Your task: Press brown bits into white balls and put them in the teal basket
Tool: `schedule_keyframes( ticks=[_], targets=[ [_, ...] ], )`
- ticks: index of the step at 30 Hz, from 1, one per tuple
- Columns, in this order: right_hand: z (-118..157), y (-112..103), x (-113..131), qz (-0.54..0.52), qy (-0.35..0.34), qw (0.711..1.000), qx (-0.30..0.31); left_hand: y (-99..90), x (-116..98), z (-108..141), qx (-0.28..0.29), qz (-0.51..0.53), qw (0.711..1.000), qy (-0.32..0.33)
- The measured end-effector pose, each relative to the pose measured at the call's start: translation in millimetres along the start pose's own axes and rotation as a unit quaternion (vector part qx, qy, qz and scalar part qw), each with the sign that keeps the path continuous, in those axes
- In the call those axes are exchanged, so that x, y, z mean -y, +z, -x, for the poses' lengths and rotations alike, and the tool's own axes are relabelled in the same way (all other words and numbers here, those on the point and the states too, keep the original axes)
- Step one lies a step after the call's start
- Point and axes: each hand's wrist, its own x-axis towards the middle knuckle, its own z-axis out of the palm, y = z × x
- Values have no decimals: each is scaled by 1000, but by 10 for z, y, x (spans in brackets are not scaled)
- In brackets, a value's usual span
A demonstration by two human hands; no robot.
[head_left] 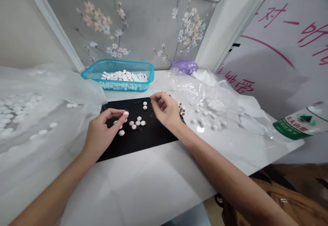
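My left hand (98, 130) pinches a small white ball (126, 113) between thumb and fingertips, with a thin brown bit showing at its top. Over the right part of a black mat (123, 147), my right hand (167, 112) has its thumb and fingers drawn together; whatever may be between them is too small to make out. Several loose white balls (138, 123) lie on the mat between and below the hands. Small dark brown pieces (137, 102) are scattered among them, and a pile of reddish-brown pieces (182, 109) sits just past my right wrist.
Behind the mat stands a blue plastic basket (118, 85) of white balls. Clear bags holding more balls spread on the left (51, 106) and right (202, 99). A purple bag (185, 67) lies at the back; a green-labelled bottle (294, 127) is at far right.
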Motion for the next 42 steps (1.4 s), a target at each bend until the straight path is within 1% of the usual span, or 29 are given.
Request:
schedule_keyframes(
  ticks=[1, 2, 3, 4, 6, 8, 9, 11, 14, 16, 18, 21, 23, 24, 26, 28, 32, 36, 39, 42],
  targets=[
    [-36, -23, -67, 44, 7, 999, -14, -5, 28, -6, -5, -59, 998, 29],
    [-65, -39, -128, 81, 2, 997, -9, -7, 56, -12, -5, -112, 992, 60],
    [-85, -47, -179, 107, -11, 994, 15, -5, 80, -17, -2, -151, 985, 87],
    [-93, -45, -217, 126, -28, 990, 53, 0, 100, -20, 4, -175, 979, 107],
    [-81, -19, -252, 147, -54, 976, 148, 17, 118, -22, 16, -189, 974, 124],
    [-49, 20, -247, 162, -52, 959, 228, 38, 112, -14, 18, -187, 975, 120],
    [-32, 38, -238, 167, -44, 952, 254, 49, 104, -7, 17, -184, 976, 118],
    [-9, 61, -224, 169, -29, 944, 282, 69, 88, 10, 19, -178, 977, 118],
    [-6, 63, -223, 162, -26, 944, 286, 92, 76, 28, 28, -169, 976, 131],
    [-18, 52, -229, 151, -42, 951, 267, 98, 76, 32, 28, -174, 973, 146],
    [-31, 41, -225, 135, -62, 963, 224, 96, 77, 30, 23, -183, 971, 154],
    [-30, 41, -169, 111, -89, 980, 138, 85, 81, 22, 17, -191, 970, 150],
    [-4, 59, -91, 90, -99, 985, 106, 80, 89, 18, 15, -198, 969, 144],
    [17, 75, -43, 75, -97, 987, 101, 79, 93, 18, 13, -202, 969, 143],
    [69, 117, 57, 33, -80, 990, 109, 79, 100, 20, 9, -208, 967, 147],
    [122, 164, 141, -22, -56, 989, 133, 80, 101, 26, 11, -208, 966, 153],
    [182, 219, 202, -104, -26, 977, 185, 74, 86, 35, 28, -182, 970, 161],
    [182, 228, 172, -132, -24, 967, 218, 60, 68, 48, 24, -140, 976, 167],
    [169, 228, 169, -136, -16, 965, 225, 58, 51, 65, 13, -115, 979, 165],
    [111, 162, 184, -139, -22, 961, 238, 62, 29, 85, 11, -94, 983, 155]
  ],
)
